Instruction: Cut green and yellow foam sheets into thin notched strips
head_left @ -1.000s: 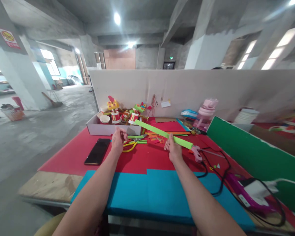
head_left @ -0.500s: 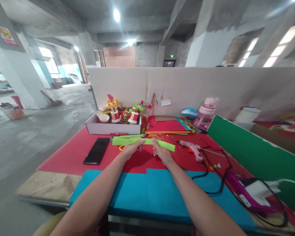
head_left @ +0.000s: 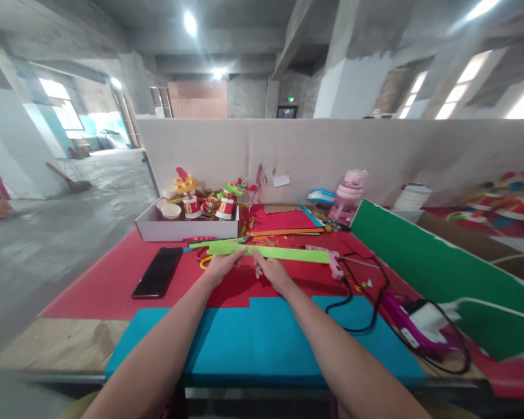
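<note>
A long light-green paper strip [head_left: 294,254] is stretched level above the red table covering, pinched by both hands near its left half. My left hand [head_left: 224,263] is closed on it, thumb on top. Close beside, my right hand [head_left: 268,270] is closed on the same strip, which runs on to the right past the fingers and covers part of a pink hot glue gun [head_left: 335,267]. Scissors with yellow and red handles [head_left: 205,262] lie behind my left hand, partly hidden. Another thin green strip [head_left: 196,244] lies just behind.
A black phone [head_left: 158,272] lies at the left. Behind it stands a white box [head_left: 187,231] holding paper cups and cup figures. At the right are a purple power strip [head_left: 413,326] with cables and a green board [head_left: 445,276]. Blue sheets [head_left: 253,343] cover the front edge.
The strip has slid rightward through my hands, so more of it extends past my right hand and less past my left. My hands are closer together. The view has turned slightly right.
</note>
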Demonstrator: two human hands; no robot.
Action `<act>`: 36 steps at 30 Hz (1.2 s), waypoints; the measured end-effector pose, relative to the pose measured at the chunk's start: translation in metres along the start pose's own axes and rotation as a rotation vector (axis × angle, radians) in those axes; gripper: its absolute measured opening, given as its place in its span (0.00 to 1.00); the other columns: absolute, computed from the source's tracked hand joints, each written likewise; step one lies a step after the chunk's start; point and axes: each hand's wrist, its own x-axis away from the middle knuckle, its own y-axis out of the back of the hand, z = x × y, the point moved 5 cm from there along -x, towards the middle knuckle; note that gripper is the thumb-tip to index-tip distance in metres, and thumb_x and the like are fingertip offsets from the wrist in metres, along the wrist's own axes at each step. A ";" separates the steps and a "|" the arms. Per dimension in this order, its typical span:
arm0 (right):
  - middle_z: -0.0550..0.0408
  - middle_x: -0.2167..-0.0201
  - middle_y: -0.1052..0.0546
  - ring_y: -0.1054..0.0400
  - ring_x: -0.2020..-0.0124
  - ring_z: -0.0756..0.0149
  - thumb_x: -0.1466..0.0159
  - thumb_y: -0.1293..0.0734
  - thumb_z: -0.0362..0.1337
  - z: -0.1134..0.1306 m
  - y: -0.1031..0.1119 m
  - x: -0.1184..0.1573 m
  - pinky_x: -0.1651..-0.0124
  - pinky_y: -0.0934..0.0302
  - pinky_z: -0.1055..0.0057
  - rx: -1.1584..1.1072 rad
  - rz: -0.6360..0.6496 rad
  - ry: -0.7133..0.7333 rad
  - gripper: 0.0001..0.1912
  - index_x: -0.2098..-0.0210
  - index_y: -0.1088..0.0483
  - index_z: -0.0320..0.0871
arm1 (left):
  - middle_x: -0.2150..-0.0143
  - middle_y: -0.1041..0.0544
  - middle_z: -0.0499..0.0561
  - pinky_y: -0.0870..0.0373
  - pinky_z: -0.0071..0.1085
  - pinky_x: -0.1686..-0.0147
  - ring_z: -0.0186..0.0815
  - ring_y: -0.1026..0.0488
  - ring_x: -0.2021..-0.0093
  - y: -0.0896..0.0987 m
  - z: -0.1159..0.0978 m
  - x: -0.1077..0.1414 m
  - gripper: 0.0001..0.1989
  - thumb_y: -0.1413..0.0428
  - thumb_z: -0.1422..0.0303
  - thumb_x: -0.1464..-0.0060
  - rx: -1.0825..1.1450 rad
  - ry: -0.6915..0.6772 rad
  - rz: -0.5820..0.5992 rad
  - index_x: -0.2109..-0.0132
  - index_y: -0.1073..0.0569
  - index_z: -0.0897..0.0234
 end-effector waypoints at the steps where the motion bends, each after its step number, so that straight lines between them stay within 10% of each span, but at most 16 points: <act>1: 0.64 0.92 0.43 0.45 0.87 0.73 0.47 0.36 0.63 -0.002 -0.002 0.000 0.79 0.42 0.73 0.023 0.014 -0.010 0.29 0.85 0.40 0.44 | 0.80 0.34 0.47 0.39 0.29 0.68 0.31 0.36 0.75 -0.004 -0.002 0.001 0.22 0.49 0.53 0.44 -0.022 0.001 0.040 0.80 0.35 0.63; 10: 0.64 0.92 0.43 0.45 0.88 0.73 0.44 0.37 0.60 -0.004 0.018 -0.009 0.81 0.46 0.73 0.047 -0.113 0.069 0.28 0.86 0.42 0.45 | 0.83 0.36 0.45 0.40 0.28 0.75 0.29 0.39 0.80 0.014 0.018 -0.005 0.19 0.43 0.54 0.50 0.141 0.174 0.005 0.78 0.34 0.63; 36: 0.66 0.88 0.47 0.52 0.87 0.75 0.42 0.42 0.63 0.021 0.086 -0.010 0.83 0.47 0.76 -0.233 -0.575 0.261 0.28 0.80 0.47 0.46 | 0.83 0.39 0.44 0.40 0.26 0.74 0.28 0.40 0.79 0.063 0.032 -0.010 0.21 0.44 0.55 0.49 0.235 0.136 -0.200 0.81 0.37 0.64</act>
